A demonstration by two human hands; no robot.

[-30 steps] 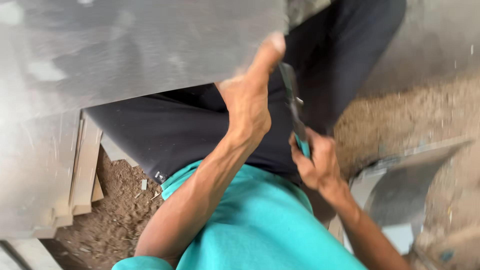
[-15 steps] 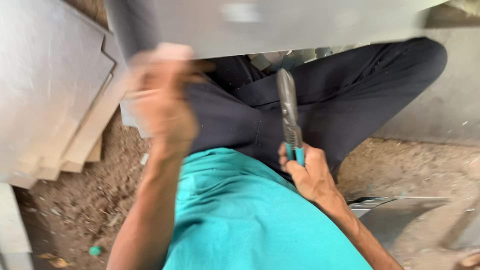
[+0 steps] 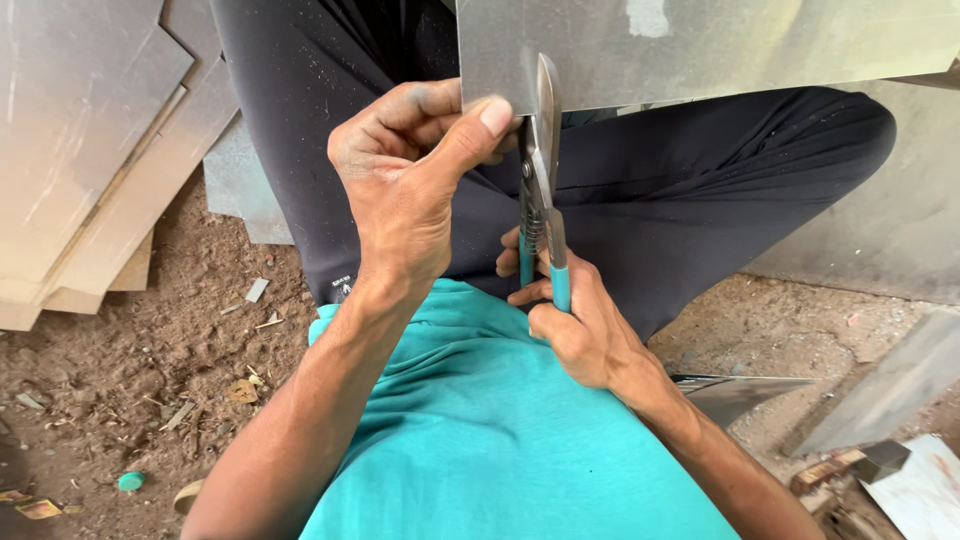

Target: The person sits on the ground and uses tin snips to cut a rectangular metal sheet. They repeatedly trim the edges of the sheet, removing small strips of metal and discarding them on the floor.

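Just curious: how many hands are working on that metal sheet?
2. The left hand grips the metal sheet at its lower edge; the right hand squeezes the teal-handled snips cutting into it.

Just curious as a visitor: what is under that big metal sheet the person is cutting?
Under the metal sheet are the person's dark trousers and the snips. Whatever lies beneath its upper part is covered.

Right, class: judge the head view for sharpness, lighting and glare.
Head view: sharp throughout, with no motion blur on the left hand, right hand or tin snips; soft, even daylight with weak shadows; the metal sheet shows a dull sheen, not harsh glare.
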